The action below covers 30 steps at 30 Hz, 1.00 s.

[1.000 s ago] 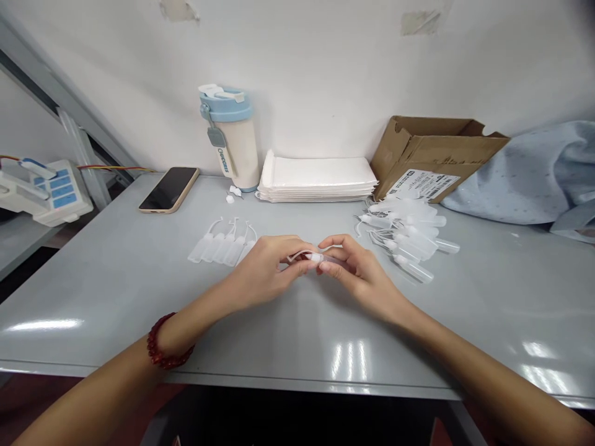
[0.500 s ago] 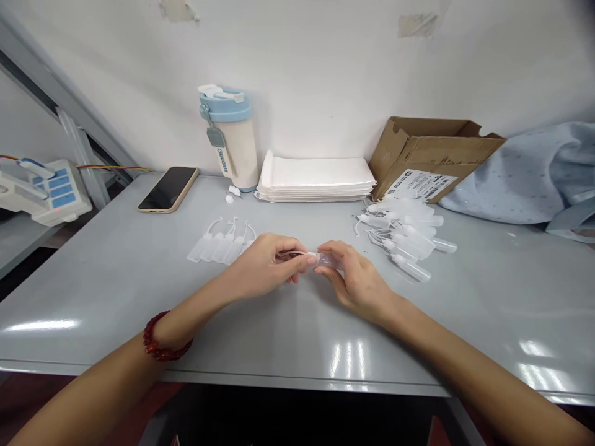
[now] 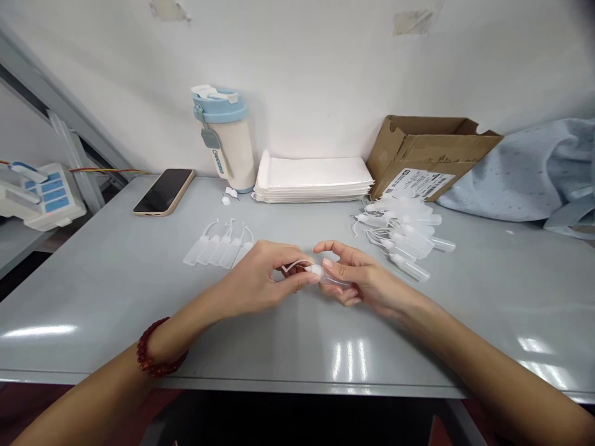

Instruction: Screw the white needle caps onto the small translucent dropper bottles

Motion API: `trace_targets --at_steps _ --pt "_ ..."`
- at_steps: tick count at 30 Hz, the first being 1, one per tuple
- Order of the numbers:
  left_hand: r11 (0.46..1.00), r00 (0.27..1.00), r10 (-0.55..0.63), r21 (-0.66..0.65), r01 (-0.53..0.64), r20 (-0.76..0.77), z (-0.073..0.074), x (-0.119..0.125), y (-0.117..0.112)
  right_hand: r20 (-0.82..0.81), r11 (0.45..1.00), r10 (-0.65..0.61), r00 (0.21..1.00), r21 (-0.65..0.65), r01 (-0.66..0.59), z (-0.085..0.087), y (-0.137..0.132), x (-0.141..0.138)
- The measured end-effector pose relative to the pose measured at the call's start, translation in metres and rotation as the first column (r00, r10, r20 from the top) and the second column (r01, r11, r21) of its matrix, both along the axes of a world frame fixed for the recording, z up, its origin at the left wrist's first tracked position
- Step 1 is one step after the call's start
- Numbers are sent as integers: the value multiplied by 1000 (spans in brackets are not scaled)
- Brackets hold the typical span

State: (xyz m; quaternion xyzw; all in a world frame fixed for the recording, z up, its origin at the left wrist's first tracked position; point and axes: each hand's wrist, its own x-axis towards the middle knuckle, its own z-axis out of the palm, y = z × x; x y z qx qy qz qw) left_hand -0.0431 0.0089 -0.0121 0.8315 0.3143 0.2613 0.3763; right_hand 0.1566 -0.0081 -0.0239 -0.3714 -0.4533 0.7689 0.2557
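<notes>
Between my hands, over the middle of the table, is a small clear plastic bottle (image 3: 333, 279) with a white cap and a thin curved strap. My left hand (image 3: 277, 272) pinches it at the cap end. The body lies in my right hand (image 3: 356, 275), its thumb on top, fingers beneath and index finger lifted. Left of my left hand lies a neat row of several similar bottles (image 3: 216, 250), partly hidden by that hand. A loose heap of more such bottles (image 3: 409, 232) lies to the right of my right hand.
Along the wall stand a phone (image 3: 164, 192), a cream tumbler with a blue lid (image 3: 235, 145), a stack of white padded envelopes (image 3: 313, 179) and an open cardboard box (image 3: 427, 155). Two small white pieces (image 3: 227, 196) lie by the tumbler. Light blue cloth (image 3: 525, 170) is at right.
My right hand has turned, so its thumb now lies over the bottle and its index finger is raised. Both hands sit slightly lower in view, and the cap and strap show more.
</notes>
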Motion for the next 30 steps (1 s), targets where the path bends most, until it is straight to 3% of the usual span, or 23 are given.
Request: trace_targets --at_steps 3,6,10,15,17,19,21,22,27,30 --pt "998 998 45 -47 -42 47 1 0 0 -19 997 -66 998 48 66 -1 0 -2" --pt "982 984 158 -119 -148 77 2 1 1 105 919 -230 967 350 181 -4 -1 -5" --pt "938 962 268 -241 -251 42 3 0 5 249 630 -502 828 761 153 -13 -2 -6" --pt "917 981 195 -352 -186 -9 3 -1 8 177 248 -625 760 969 -22 -23 -4 -6" --pt "913 984 177 -374 -166 -3 3 -2 8 164 164 -635 755 984 -75 -24 -3 -5" --pt "916 983 183 -365 -166 12 3 -1 8 166 128 -627 761 986 -110 -23 -3 -5" --pt "927 980 199 -330 -180 26 3 -1 7 188 164 -604 775 980 -111 -19 -4 -5" --pt "933 978 207 -308 -188 32 3 0 6 207 218 -586 784 971 -94 -17 -5 -6" --pt "965 976 213 -169 -203 44 -1 1 2 306 646 -416 857 762 41 -1 -7 -3" --pt "982 981 189 -31 -188 30 -5 2 2 306 828 -283 909 556 71 4 -3 1"
